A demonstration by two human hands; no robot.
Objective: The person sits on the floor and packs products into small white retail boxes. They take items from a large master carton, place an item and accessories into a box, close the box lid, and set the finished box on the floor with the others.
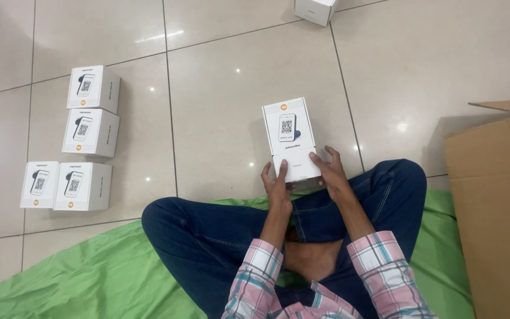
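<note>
A white product box [289, 134] with a picture of a small device on its top is held upright in front of me over the tiled floor. My left hand [276, 186] grips its lower left edge. My right hand [330, 172] grips its lower right edge. I sit cross-legged in blue jeans on a green cloth [90, 272], with plaid pink sleeves at my forearms.
Several matching white boxes [84, 136] stand grouped on the floor at the left. Another white box [314, 9] sits at the top edge. An open brown cardboard carton [491, 207] stands at the right, close to my knee.
</note>
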